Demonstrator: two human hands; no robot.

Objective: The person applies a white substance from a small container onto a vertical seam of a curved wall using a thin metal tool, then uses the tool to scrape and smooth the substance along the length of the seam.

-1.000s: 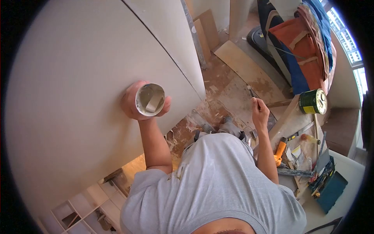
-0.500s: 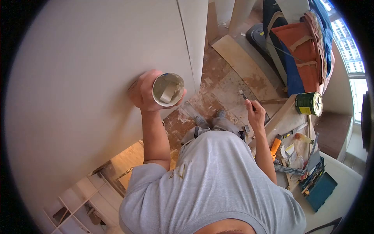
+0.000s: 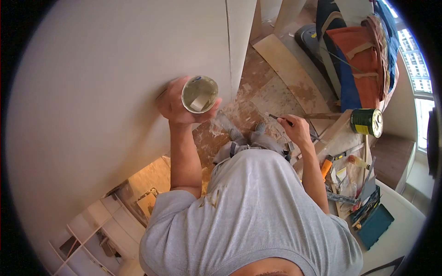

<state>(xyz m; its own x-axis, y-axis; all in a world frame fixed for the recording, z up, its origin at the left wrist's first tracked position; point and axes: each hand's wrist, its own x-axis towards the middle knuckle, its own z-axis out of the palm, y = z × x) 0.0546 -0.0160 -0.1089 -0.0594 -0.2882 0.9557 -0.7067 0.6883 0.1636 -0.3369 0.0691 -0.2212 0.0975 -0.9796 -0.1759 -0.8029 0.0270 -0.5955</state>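
Observation:
My left hand is wrapped round an open cup, close to the pale panel. Inside the cup a whitish block leans against the wall. Lower and to the right, my right hand is closed on a slim dark-handled tool. Its thin end points left toward the cup, with a gap between them. The tip is too small to make out.
A dark green tin stands on a wooden board at the right. Below it lie an orange-handled tool, assorted hand tools and an open teal case. Boards and orange cloth lean beyond. The floor is dusty and stained.
My right hand has shifted slightly left, and the tool has swung to point more leftward. The cup in my left hand has risen a little in view and tilted.

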